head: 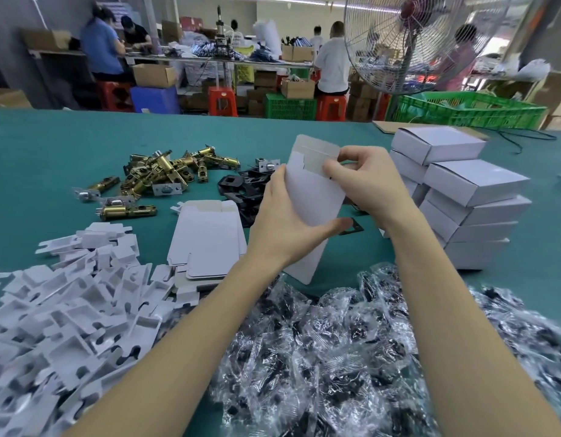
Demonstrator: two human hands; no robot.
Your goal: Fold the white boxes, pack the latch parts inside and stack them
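Note:
A flat, unfolded white box [313, 197] is held upright above the green table, between both hands. My left hand [282, 222] grips its left edge, thumb across the lower front. My right hand [364, 184] pinches the top flap near the upper right corner. Brass latch parts [159, 175] lie in a heap at the back left, with black plates [241, 184] just behind the held box. More flat white boxes [206, 238] are piled left of my left hand. Folded white boxes [462, 197] are stacked at the right.
White cardboard inserts [67, 304] cover the near left of the table [52, 146]. Clear bags of black screws [351, 348] fill the near middle and right. A standing fan [408, 39] and a green crate [468, 108] are beyond the far edge, where people work at benches.

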